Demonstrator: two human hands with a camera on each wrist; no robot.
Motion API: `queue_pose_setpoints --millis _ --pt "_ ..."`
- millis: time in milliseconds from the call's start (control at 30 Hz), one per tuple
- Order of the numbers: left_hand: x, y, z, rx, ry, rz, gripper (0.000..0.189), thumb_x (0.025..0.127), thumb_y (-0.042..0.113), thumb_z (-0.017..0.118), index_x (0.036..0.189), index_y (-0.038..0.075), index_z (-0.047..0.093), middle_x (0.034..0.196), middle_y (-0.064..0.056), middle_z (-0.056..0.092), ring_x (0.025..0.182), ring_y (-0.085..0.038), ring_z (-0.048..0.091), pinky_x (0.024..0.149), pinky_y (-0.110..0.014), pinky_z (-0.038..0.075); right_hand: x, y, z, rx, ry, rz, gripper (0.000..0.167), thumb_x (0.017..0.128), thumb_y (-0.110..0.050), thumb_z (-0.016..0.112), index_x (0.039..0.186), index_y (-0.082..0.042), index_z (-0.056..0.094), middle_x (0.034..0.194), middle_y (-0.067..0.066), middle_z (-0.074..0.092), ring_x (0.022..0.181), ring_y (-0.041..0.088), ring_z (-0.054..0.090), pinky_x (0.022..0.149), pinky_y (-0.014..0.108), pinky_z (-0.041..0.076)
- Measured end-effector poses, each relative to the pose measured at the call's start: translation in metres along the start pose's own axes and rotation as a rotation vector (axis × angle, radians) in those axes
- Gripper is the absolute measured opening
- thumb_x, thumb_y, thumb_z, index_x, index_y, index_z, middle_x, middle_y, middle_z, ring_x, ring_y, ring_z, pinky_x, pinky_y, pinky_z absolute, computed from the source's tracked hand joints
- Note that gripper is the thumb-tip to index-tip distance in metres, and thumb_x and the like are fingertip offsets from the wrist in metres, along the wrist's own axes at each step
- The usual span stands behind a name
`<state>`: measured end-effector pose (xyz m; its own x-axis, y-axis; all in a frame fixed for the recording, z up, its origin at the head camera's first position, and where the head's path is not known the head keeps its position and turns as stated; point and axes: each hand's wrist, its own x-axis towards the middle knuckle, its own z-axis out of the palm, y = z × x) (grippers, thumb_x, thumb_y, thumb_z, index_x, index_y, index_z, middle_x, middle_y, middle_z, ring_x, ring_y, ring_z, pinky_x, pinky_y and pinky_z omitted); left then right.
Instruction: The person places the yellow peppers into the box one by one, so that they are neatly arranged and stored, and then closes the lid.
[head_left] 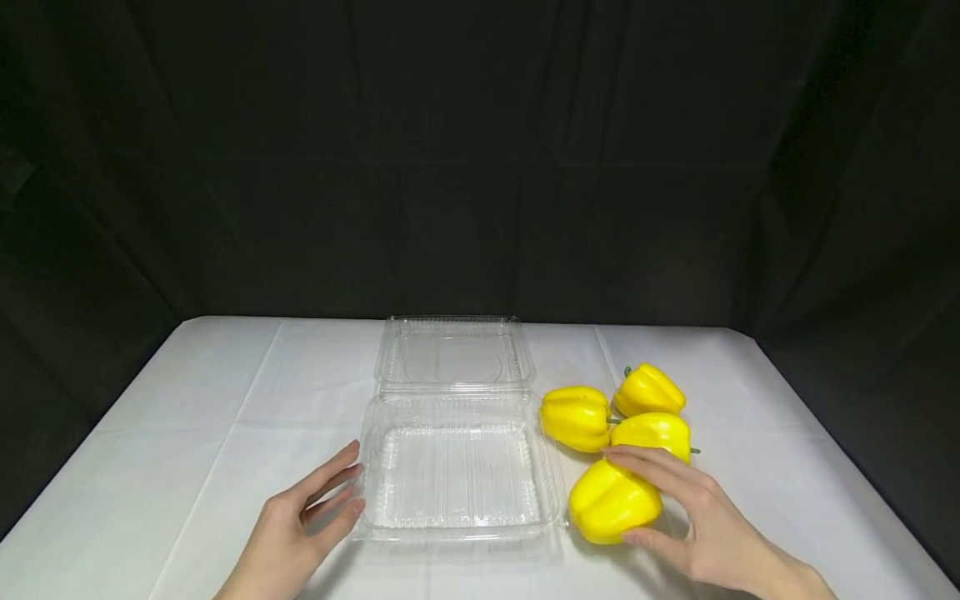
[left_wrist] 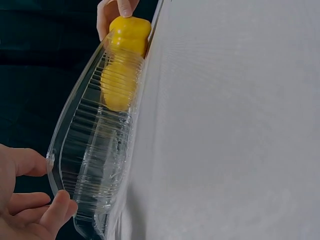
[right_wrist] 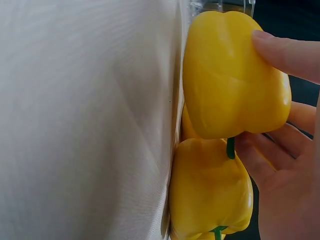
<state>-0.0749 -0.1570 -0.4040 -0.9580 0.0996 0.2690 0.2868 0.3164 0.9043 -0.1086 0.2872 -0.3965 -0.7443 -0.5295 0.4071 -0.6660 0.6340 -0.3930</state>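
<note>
A yellow bell pepper [head_left: 613, 502] is held in my right hand [head_left: 705, 521], thumb on its near side and fingers over its far side. The right wrist view shows its green stem [right_wrist: 230, 148] pointing towards the palm. Whether it touches the table I cannot tell. Left of it lies a clear plastic clamshell container [head_left: 461, 527], its hinged lid [head_left: 453, 387] laid back. My left hand [head_left: 296, 521] is at the container's left side; its fingertips [left_wrist: 62, 197] touch the rim, with thumb and fingers spread apart.
Behind the held pepper lie more yellow bell peppers: one by the container [head_left: 573, 417], another at the back [head_left: 651, 390], and a third between them and my right hand [head_left: 656, 433]. A white cloth covers the table [head_left: 187, 467]. Dark curtains [head_left: 465, 167] hang behind and beside it.
</note>
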Motion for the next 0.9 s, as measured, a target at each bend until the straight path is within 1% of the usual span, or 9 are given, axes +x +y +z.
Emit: queue_pose_setpoints --millis 67,133,300,367,500,633,800,900 --pt "0.000 0.000 0.001 -0.006 0.005 0.009 0.054 0.090 0.004 0.073 0.141 0.003 0.055 0.145 -0.012 0.055 0.120 -0.005 0.062 0.097 -0.022 0.057 0.000 -0.001 0.000 0.000 0.039 -0.021 0.076 0.071 -0.029 0.092 0.139 -0.017 0.058 0.138 -0.003 0.060 0.128 0.003 0.050 0.111 0.002 0.030" --pt "0.000 0.000 0.002 -0.008 0.007 0.015 0.053 0.090 0.002 0.073 0.140 0.001 0.055 0.144 -0.013 0.056 0.120 -0.005 0.062 0.097 -0.022 0.057 0.000 -0.002 -0.001 0.004 0.064 -0.024 0.077 0.070 -0.025 0.093 0.138 -0.017 0.059 0.138 -0.002 0.060 0.128 0.003 0.051 0.111 0.002 0.030" --pt "0.000 0.000 0.004 -0.009 0.006 0.024 0.053 0.089 -0.001 0.073 0.139 -0.004 0.055 0.144 -0.015 0.056 0.119 -0.007 0.063 0.096 -0.023 0.057 0.000 -0.005 -0.006 0.031 0.074 0.065 0.078 0.070 -0.023 0.093 0.139 -0.021 0.057 0.139 -0.006 0.059 0.128 -0.001 0.049 0.108 0.003 0.034" --pt "0.000 0.000 0.004 -0.005 0.005 0.029 0.053 0.088 -0.003 0.072 0.138 -0.004 0.055 0.143 -0.015 0.056 0.120 -0.009 0.063 0.096 -0.023 0.057 0.001 -0.006 -0.008 0.043 0.084 0.074 0.078 0.069 -0.021 0.093 0.139 -0.020 0.057 0.139 -0.005 0.059 0.127 -0.001 0.050 0.107 0.003 0.037" --pt "0.000 0.000 0.005 0.006 0.006 0.044 0.052 0.087 -0.005 0.072 0.137 -0.005 0.055 0.144 -0.015 0.056 0.120 -0.010 0.064 0.096 -0.023 0.057 0.003 -0.007 -0.010 0.071 0.106 0.063 0.079 0.068 -0.016 0.093 0.139 -0.015 0.057 0.138 -0.001 0.059 0.125 -0.001 0.050 0.104 0.004 0.041" --pt "-0.001 0.001 0.005 0.013 0.007 0.051 0.051 0.087 -0.006 0.071 0.136 -0.006 0.056 0.144 -0.016 0.055 0.119 -0.008 0.063 0.095 -0.023 0.058 0.007 -0.010 -0.012 0.083 0.132 0.075 0.080 0.067 -0.013 0.094 0.138 -0.015 0.058 0.136 -0.001 0.061 0.125 -0.001 0.051 0.105 0.003 0.040" --pt "-0.002 0.001 0.005 0.016 0.003 0.055 0.049 0.087 -0.007 0.071 0.134 -0.005 0.058 0.145 -0.016 0.054 0.118 -0.008 0.064 0.095 -0.023 0.058 0.014 -0.017 -0.013 0.064 0.159 0.135 0.079 0.069 -0.014 0.093 0.139 -0.021 0.058 0.137 -0.006 0.061 0.126 -0.004 0.051 0.103 0.002 0.039" --pt "-0.002 0.001 0.006 0.017 0.002 0.056 0.047 0.088 -0.006 0.071 0.133 -0.004 0.059 0.145 -0.017 0.054 0.118 -0.008 0.064 0.095 -0.023 0.058 0.020 -0.022 -0.013 0.065 0.173 0.156 0.078 0.069 -0.015 0.093 0.139 -0.022 0.058 0.136 -0.006 0.062 0.126 -0.004 0.050 0.104 0.002 0.037"
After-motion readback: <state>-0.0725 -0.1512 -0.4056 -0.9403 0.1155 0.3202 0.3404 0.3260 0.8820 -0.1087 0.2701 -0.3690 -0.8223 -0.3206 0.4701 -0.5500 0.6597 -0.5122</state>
